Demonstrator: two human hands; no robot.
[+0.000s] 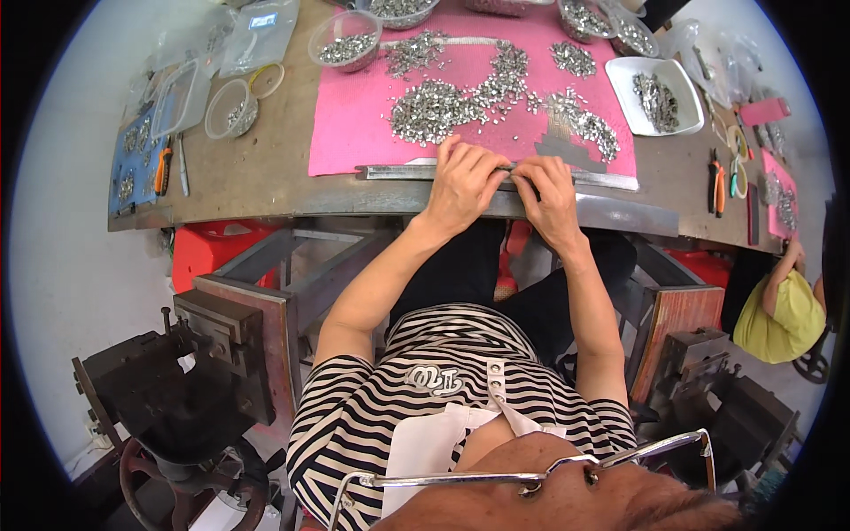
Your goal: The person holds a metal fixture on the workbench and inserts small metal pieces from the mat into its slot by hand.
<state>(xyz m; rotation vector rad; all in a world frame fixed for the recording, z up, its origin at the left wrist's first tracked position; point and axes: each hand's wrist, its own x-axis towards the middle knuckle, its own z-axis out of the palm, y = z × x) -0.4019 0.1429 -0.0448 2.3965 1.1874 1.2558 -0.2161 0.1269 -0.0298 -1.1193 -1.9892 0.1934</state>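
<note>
My left hand (462,186) and my right hand (549,196) meet at the near edge of a pink mat (350,133), fingers pinched together. A small dark piece (506,168) shows between the fingertips, too small to name. Beneath the hands a long metal strip (394,173), ruler-like, lies along the mat's edge. Just beyond my left hand spreads a heap of small silver metal pieces (429,111). Past my right hand lie flat grey strips (567,152) and a curved row of more silver pieces (598,133).
A white tray (627,88) and a clear tub (372,44) hold metal pieces. Orange-handled pliers (163,170) lie at left, another pair (715,190) at right. Dark metal machines (212,354) flank me below the bench. Another person in a yellow top (784,314) sits at far right.
</note>
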